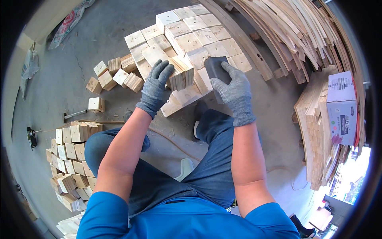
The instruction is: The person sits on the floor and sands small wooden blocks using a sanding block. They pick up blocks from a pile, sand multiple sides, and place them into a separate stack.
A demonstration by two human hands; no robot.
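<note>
Layered wood block point(182, 79): at the near edge of the big block stack, in front of the person, its striped side turned toward them. Left gloved hand point(156, 87) is at its left side, fingers long and close together, fingertips at the block's upper left edge. Thumb is too shaded to read, so can't tell if that's a real pinch or just a steadying touch.

Right gloved hand point(232, 85) has a dark sheet point(216, 71), clamped between thumb and fingers, hand closed to about sheet thickness. Sheet is flat-ish, hangs past the thumb on the left, over the stack's near right part. There's a gap between the two hands, with the block's right end in it.

Block stack point(195, 35) runs away from the person, tops stepped, near edge slanting. Right shoe point(201, 109) is just beside that near edge, so tight there. Left of the stack: loose blocks point(115, 73) close in, then a lone block point(96, 104) nearer the person.

Floor point(274, 115) shows on the right, between the stack and a plank pile point(312, 135) with a carton point(342, 109) against it. Long boards point(290, 32) bound the far right side. Second block pile point(73, 153) sits by the left knee; a cord point(171, 140) crosses the floor under the legs.
</note>
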